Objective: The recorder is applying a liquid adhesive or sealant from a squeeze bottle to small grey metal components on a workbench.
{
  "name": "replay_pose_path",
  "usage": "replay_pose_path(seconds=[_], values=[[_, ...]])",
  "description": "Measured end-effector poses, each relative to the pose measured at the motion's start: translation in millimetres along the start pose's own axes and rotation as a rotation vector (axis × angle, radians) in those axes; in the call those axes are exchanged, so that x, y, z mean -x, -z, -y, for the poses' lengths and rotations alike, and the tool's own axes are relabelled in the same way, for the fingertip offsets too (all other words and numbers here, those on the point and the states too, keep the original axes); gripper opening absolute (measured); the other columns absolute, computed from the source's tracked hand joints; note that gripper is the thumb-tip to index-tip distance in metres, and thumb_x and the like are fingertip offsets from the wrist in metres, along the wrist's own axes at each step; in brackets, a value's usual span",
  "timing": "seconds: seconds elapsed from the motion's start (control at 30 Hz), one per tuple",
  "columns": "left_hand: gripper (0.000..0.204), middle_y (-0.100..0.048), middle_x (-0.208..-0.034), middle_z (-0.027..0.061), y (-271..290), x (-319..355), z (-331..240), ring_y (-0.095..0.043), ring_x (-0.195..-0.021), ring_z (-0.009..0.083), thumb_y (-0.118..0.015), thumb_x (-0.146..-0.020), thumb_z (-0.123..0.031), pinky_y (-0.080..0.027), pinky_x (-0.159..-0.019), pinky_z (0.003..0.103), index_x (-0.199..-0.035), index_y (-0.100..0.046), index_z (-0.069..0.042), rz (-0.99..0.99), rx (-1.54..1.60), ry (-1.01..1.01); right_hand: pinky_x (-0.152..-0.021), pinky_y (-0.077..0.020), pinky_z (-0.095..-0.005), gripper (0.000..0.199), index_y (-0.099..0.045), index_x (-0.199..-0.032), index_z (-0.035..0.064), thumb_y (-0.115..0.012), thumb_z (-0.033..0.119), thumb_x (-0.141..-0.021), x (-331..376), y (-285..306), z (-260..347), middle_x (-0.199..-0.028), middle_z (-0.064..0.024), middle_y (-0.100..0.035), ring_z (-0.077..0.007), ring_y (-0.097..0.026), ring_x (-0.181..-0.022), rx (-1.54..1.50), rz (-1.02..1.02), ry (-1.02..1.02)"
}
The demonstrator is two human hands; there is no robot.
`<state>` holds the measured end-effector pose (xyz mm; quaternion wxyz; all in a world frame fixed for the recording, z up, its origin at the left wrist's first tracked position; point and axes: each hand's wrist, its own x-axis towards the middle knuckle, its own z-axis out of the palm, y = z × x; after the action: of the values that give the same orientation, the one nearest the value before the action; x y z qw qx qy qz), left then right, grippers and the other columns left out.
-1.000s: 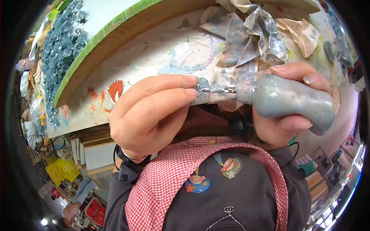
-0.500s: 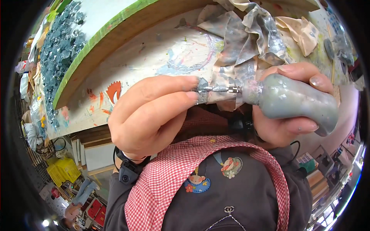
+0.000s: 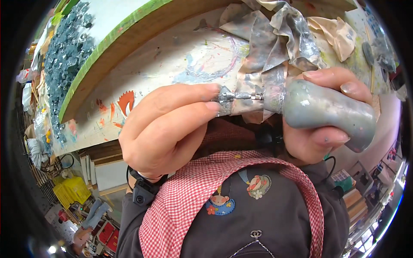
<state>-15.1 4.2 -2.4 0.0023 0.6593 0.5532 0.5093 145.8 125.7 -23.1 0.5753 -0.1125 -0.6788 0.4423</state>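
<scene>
Now the grey tool handle (image 3: 327,112) is gripped in the right hand (image 3: 309,137), while its metal bit (image 3: 238,96) is pinched by the left hand (image 3: 165,129); since 1 second earlier, both are held marginally lower before the paint-stained table (image 3: 172,64)

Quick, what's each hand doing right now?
Left hand: closed, pinching the metal tip.
Right hand: closed around the grey tool handle.
</scene>
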Motion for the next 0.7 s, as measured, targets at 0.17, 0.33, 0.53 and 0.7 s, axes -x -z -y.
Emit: replay_pose_path(seconds=[0.17, 0.33, 0.53, 0.7], values=[[0.027, -0.062, -0.083, 0.0173, -1.1, 0.4, 0.8, -0.061, -0.071, 0.0251, -0.062, -0.057, 0.011, -0.049, -0.062, 0.029, -0.082, -0.060, 0.002, -0.017, -0.005, -0.002, -0.058, -0.0425, -0.0287, 0.055, -0.037, -0.109, -0.0016, -0.043, 0.047, -0.084, 0.2, 0.5, -0.1, -0.087, -0.0215, -0.050, -0.0232, -0.050, -0.072, 0.002, -0.002, -0.001], [0.026, -0.062, -0.083, 0.0168, -0.9, 0.6, -0.8, -0.061, -0.072, 0.0248, -0.062, -0.056, 0.011, -0.049, -0.063, 0.029, -0.081, -0.060, 0.002, -0.013, -0.027, 0.019, -0.058, -0.0425, -0.0289, 0.055, -0.037, -0.109, -0.0015, -0.043, 0.047, -0.084, 0.3, 1.3, 0.3, -0.087, -0.0213, -0.050, -0.0232, -0.051, -0.072, 0.004, -0.005, -0.004], [0.025, -0.062, -0.082, 0.0168, -1.6, 0.5, -2.4, -0.061, -0.073, 0.0246, -0.062, -0.057, 0.012, -0.049, -0.063, 0.029, -0.080, -0.060, 0.002, -0.016, -0.030, 0.045, -0.060, -0.0425, -0.0292, 0.054, -0.037, -0.109, -0.0014, -0.043, 0.047, -0.084, 1.0, 1.6, 0.3, -0.088, -0.0212, -0.050, -0.0233, -0.051, -0.073, 0.013, -0.006, -0.006], [0.025, -0.062, -0.081, 0.0170, -1.8, 0.5, -1.9, -0.061, -0.073, 0.0244, -0.061, -0.057, 0.012, -0.050, -0.063, 0.029, -0.080, -0.060, 0.002, -0.026, -0.037, 0.039, -0.061, -0.0425, -0.0295, 0.054, -0.037, -0.110, -0.0012, -0.044, 0.046, -0.084, 1.3, 1.9, 0.8, -0.088, -0.0211, -0.051, -0.0233, -0.051, -0.074, 0.013, -0.009, -0.005]])
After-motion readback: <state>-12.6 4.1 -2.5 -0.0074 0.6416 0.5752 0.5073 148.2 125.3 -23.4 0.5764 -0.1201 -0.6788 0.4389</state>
